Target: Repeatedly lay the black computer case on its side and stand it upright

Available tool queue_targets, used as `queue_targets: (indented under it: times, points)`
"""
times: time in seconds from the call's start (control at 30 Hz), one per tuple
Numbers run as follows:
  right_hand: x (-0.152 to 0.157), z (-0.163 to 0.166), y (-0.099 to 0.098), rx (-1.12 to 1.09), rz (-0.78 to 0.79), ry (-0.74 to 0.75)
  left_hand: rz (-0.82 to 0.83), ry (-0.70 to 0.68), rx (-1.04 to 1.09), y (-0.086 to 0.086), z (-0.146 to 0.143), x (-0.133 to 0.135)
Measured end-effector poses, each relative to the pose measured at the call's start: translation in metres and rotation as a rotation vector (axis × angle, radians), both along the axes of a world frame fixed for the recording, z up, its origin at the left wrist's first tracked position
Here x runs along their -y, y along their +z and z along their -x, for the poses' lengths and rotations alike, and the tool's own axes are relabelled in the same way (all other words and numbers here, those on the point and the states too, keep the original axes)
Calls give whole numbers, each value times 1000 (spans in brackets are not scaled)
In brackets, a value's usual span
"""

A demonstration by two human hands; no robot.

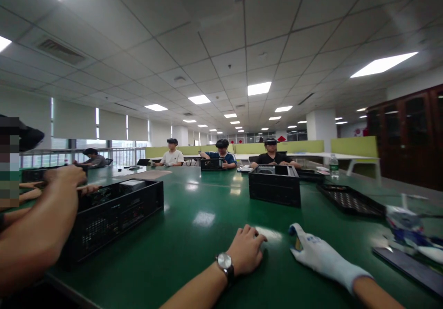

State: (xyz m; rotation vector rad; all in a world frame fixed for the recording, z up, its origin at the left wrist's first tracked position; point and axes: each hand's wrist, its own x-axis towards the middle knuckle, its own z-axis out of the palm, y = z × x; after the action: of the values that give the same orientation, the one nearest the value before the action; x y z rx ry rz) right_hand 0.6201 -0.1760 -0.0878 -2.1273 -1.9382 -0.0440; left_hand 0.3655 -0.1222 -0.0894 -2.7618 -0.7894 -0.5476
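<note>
the green counter [194, 253] fills most of my feed, long and shared, so each worker's kit sits in its own patch. on my left stands a black computer chassis [114, 216], open side up; a co-worker's arm [38, 230] reaches across it with the hand on its top edge, probably to steady it. a second black chassis [275, 186] stands well ahead of me, mid-counter, also open at the top. to the right of it lies a black perforated panel [349, 201], flat, likely a side cover set aside. nearer, at the right edge, a dark flat panel [408, 266] lies on the counter just beyond my right wrist, with a blurred blue-and-white bundle [406, 226] just above it; i cannot tell what that is.

both hands are down on the counter, apart from each other, clamped on nothing. the left hand [246, 250] is bare and loosely curled, fingertips touching the surface. the right hand [320, 255] wears a white glove and lies spread flat, palm down, seemingly at rest; the dark flat panel is the thing nearest to it, not touched.

across the counter sit people [173, 157] in headsets. a water bottle [333, 165] stands upright far right. a wristwatch [224, 263] sits on my left wrist.
</note>
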Motion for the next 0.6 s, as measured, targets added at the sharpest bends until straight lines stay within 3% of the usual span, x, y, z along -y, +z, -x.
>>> queue_targets:
  times: [0.13,0.23,0.43,0.6]
  points:
    - [1,-11,-5,-7,-31,66,-98,-44,-96,14,-7,-27]
    - [2,-32,-18,-19,-112,180,-135,-40,-127,29,-28,-69]
    - [7,-71,-63,-6,-144,191,-198,69,-3,65,-95,-164]
    - [-4,-73,-86,-106,-217,164,-244,140,146,95,-157,-225]
